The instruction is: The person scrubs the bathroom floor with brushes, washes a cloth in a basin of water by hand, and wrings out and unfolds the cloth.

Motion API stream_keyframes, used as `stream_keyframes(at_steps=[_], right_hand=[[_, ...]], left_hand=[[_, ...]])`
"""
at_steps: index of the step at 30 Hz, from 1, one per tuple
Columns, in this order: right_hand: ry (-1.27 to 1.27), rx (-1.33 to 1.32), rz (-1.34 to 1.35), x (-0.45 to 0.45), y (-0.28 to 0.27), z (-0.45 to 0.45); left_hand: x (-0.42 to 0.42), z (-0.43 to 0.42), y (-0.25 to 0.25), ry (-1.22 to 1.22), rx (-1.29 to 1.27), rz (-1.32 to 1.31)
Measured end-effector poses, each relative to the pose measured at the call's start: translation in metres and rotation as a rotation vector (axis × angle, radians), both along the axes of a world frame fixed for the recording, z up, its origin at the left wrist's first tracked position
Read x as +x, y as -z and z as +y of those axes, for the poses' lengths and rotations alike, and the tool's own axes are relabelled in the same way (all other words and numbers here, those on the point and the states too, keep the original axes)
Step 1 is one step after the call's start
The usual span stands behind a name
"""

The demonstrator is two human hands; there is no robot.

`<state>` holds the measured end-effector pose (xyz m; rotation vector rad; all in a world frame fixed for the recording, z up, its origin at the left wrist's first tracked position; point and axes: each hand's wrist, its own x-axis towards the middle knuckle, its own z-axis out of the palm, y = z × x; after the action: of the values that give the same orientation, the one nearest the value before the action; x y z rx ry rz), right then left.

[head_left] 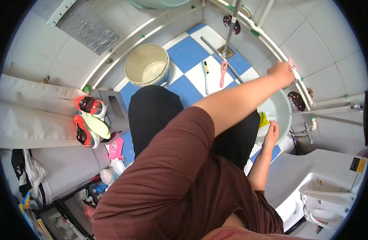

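Observation:
Stretched far across to the wall pipe, my left hand point(280, 74) is closed at a metal tap point(292, 83), its fingers largely hidden. Beside it on the pipe is a pink piece point(292, 64). Over the right side of a pale round basin point(287, 108) is my right hand point(271, 134), with its fingers curled together. At those fingertips shows a small yellow packet point(263, 119) with dark marks, apparently pinched by its edge. My left forearm and right knee hide part of the basin.
On the blue-and-white floor stand a bucket point(168, 76), a blue-handled brush point(205, 76) and a pink brush point(223, 74). Red shoes point(82, 130) sit on a grey stool point(117, 116) at left. A white washbasin point(312, 180) is at lower right; pipes point(268, 40) line the wall.

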<state>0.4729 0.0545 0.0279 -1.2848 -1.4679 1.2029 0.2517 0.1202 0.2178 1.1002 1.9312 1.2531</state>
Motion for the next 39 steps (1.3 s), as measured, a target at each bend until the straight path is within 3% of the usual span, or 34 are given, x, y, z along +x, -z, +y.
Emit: stream_keyframes(at_steps=[4, 5, 7, 9, 10, 13, 15, 17, 21, 22, 31, 39], right_hand=[[-0.028, -0.010, -0.036, 0.003, 0.009, 0.007], [-0.031, -0.015, -0.047, 0.003, 0.010, 0.009], [-0.034, -0.040, -0.047, 0.004, 0.018, 0.013], [-0.042, -0.065, -0.046, 0.004, 0.020, 0.016], [-0.055, -0.078, -0.044, 0.000, 0.018, 0.014], [-0.101, -0.124, -0.056, -0.003, 0.025, 0.014], [-0.105, -0.194, -0.039, -0.005, 0.037, 0.015], [-0.119, -0.166, -0.127, -0.005, 0.047, 0.017], [-0.078, -0.120, -0.212, -0.004, 0.066, 0.007], [-0.060, -0.107, -0.208, -0.001, 0.072, 0.003], [0.012, -0.233, -0.234, 0.009, 0.091, -0.022], [0.036, -0.292, -0.276, 0.011, 0.088, -0.028]], left_hand=[[-0.090, 0.003, 0.013, 0.043, 0.065, 0.164], [-0.113, -0.028, -0.014, 0.092, 0.006, 0.189], [-0.176, -0.043, 0.006, 0.176, -0.134, 0.411], [-0.220, -0.089, 0.004, 0.181, -0.261, 0.453], [-0.248, -0.099, 0.026, 0.101, -0.374, 0.394], [-0.278, -0.153, 0.040, -0.103, -0.332, 0.034], [-0.287, -0.174, 0.055, -0.234, -0.327, 0.000], [-0.305, -0.184, 0.068, -0.198, -0.482, 0.089], [-0.297, -0.191, 0.067, -0.251, -0.348, 0.109], [-0.304, -0.189, 0.068, -0.149, -0.526, 0.121], [-0.289, -0.159, 0.100, 0.143, -0.402, 0.237], [-0.249, -0.133, 0.096, 0.351, -0.417, 0.428]])
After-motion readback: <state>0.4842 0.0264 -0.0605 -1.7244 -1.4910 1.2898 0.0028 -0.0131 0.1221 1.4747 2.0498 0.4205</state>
